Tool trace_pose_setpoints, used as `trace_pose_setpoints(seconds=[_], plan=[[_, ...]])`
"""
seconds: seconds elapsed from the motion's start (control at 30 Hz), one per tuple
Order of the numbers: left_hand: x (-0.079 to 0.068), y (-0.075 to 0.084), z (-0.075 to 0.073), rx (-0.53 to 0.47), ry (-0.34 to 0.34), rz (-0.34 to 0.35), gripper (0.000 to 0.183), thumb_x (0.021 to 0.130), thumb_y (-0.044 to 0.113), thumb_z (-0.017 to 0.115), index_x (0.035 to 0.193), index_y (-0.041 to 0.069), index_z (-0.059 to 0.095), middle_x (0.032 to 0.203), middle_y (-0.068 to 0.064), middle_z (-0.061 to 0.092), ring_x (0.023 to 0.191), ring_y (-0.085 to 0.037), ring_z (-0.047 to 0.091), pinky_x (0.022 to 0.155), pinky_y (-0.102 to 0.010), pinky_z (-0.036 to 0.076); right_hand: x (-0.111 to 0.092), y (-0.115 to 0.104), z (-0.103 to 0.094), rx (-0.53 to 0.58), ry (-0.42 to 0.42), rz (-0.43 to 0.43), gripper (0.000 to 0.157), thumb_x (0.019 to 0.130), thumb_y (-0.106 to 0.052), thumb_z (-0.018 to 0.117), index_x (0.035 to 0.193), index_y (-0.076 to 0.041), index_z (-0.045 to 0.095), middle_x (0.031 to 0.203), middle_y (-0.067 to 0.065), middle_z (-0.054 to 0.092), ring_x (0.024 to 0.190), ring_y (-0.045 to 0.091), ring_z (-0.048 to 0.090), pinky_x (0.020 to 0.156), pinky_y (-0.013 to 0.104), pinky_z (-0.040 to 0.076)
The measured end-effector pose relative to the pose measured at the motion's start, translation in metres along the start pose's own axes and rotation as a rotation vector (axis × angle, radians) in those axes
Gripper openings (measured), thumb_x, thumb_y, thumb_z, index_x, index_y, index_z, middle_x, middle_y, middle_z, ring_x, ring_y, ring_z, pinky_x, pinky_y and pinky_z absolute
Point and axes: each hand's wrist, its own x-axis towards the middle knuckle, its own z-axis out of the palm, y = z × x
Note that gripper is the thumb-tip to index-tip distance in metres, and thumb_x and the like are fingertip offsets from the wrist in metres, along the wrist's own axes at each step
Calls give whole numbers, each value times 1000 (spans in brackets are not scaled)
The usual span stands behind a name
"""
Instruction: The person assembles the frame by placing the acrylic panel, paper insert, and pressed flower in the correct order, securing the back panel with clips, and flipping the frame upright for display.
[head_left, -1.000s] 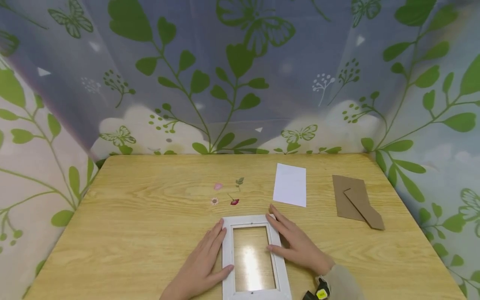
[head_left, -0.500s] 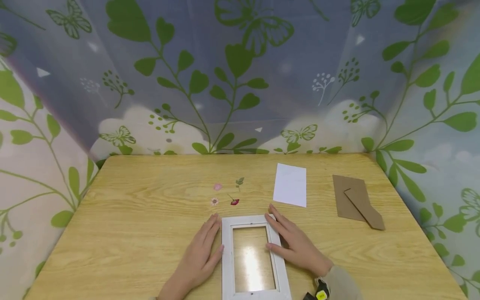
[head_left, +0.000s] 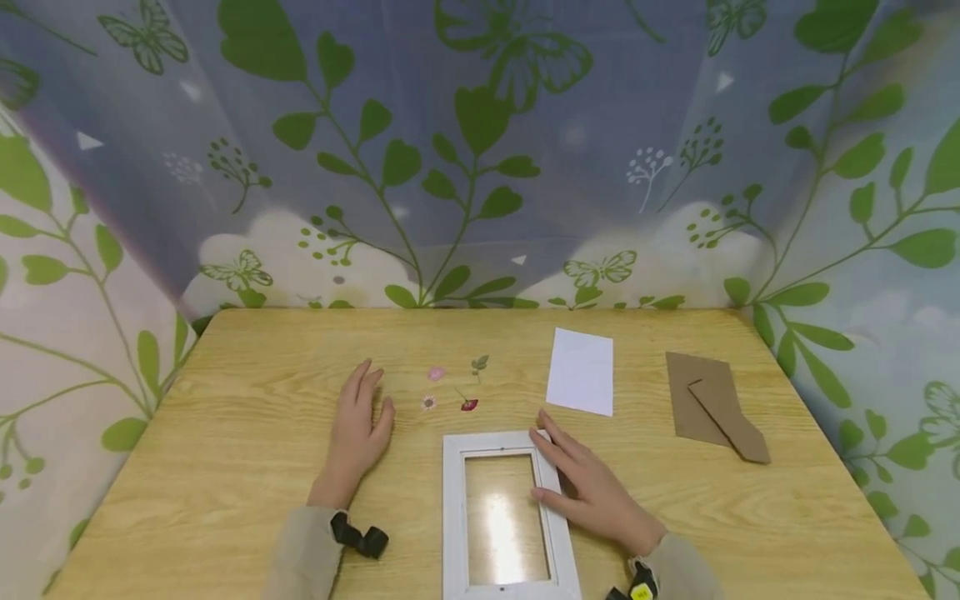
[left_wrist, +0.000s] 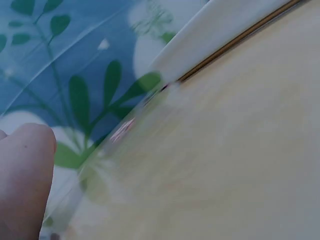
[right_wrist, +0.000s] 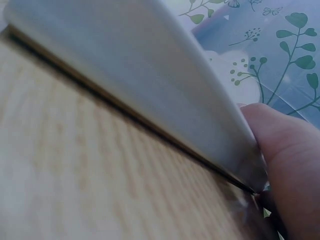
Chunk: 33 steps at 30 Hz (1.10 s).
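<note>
A white picture frame lies on the table near its front edge, its opening showing the wood and a bright reflection. My right hand rests along the frame's right side, fingers extended at the top corner and thumb on the inner border. In the right wrist view, that thumb touches the frame's side. My left hand is off the frame, fingers loosely extended, left of several pressed plant pieces: a pink petal, a small daisy-like flower, a dark red flower and a green leaf sprig.
A white sheet of paper lies beyond the frame to the right. Farther right is a brown backing board with an angled stand leg. Patterned cloth hangs behind the table and at both sides.
My left hand has let go of the frame's left side and moved forward and left, beside the pressed flowers. My right hand and the frame have stayed in place.
</note>
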Motion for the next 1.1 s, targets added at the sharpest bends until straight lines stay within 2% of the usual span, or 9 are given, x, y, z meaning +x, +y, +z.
trace_pose_setpoints(seconds=[0.1, 0.27, 0.4, 0.6, 0.7, 0.83, 0.93, 1.03, 1.1], plan=[[8, -11, -3, 49, -30, -115, 47, 92, 9, 55, 136, -8, 50, 145, -33, 39, 135, -50, 35, 106, -66, 28, 1, 0, 0, 20, -5, 3, 75, 95, -36, 66, 155, -7, 32, 163, 17, 19, 147, 30, 26, 109, 58, 31], [10, -14, -6, 175, -211, -341, 50, 100, 26, 47, 144, 2, 47, 152, -33, 28, 143, -55, 11, 110, -71, 7, 0, -1, 1, 15, 1, 3, 75, 95, -35, 66, 155, -7, 32, 163, 17, 20, 147, 30, 26, 108, 59, 32], [9, -10, -7, 219, -255, -402, 45, 102, 32, 45, 130, -1, 57, 152, -32, 30, 144, -53, 9, 113, -67, 4, -1, -1, 0, 17, 5, 6, 74, 95, -34, 66, 154, -6, 33, 163, 17, 20, 146, 31, 27, 107, 60, 32], [8, -12, -9, 221, -158, -387, 30, 99, 28, 51, 93, -1, 52, 143, -33, 42, 141, -55, 20, 114, -64, 12, -2, 0, 0, 18, 8, 10, 73, 95, -35, 66, 155, -7, 33, 163, 16, 20, 146, 30, 27, 107, 60, 32], [6, -19, -15, 211, -125, -321, 26, 96, 24, 56, 93, -1, 53, 131, -32, 51, 135, -55, 31, 113, -62, 19, -1, 0, 0, 17, 10, 3, 73, 95, -34, 66, 155, -8, 33, 163, 16, 21, 146, 30, 28, 107, 60, 33], [1, -33, -27, 174, -116, -208, 26, 92, 17, 63, 105, -6, 62, 108, -25, 59, 123, -51, 45, 107, -58, 32, -2, 0, 1, 20, 7, 9, 73, 95, -35, 65, 155, -8, 33, 163, 16, 20, 146, 29, 27, 107, 59, 32], [-5, -43, -38, 97, -124, -200, 26, 92, 14, 65, 110, -4, 68, 108, -22, 58, 123, -48, 48, 101, -60, 38, -1, 0, 2, 26, 4, 16, 73, 95, -35, 65, 155, -8, 33, 163, 15, 19, 147, 29, 26, 108, 58, 32], [-9, -54, -49, -7, -106, -193, 17, 93, 9, 65, 101, -4, 73, 111, -22, 59, 125, -46, 49, 98, -59, 43, -1, 0, 2, 30, 4, 21, 73, 95, -35, 66, 155, -9, 33, 164, 14, 19, 147, 30, 26, 109, 58, 31], [-11, -60, -55, -59, -70, -173, 12, 92, 4, 66, 88, -4, 75, 110, -22, 62, 121, -43, 55, 97, -44, 48, 0, 0, 1, 32, 1, 21, 73, 95, -35, 66, 155, -9, 33, 163, 14, 19, 146, 30, 27, 108, 59, 32]])
